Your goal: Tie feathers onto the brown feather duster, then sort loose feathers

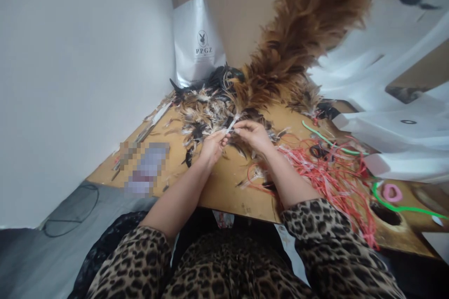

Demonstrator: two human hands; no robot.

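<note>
My left hand (213,146) is closed around the pale, wrapped stem (230,125) of a bunch of brown feathers. The bunch's plumes (240,99) point up and away from me, and they merge in view with a long, thick brown feather plume (308,23) rising to the upper right. Beside the stem is my right hand (256,136), its thumb and index finger pinched close against it. What lies between those fingertips is too small to make out. Under and behind my hands spreads a pile of loose tan, white and black feathers (206,110).
Red plastic strips (326,173) lie heaped on the wooden table (228,189) at right, near a green strip (403,206) and a pink ring (392,193). A white bag (198,42) stands at the back. Thin rods (154,119) lie left, along a white wall (87,79).
</note>
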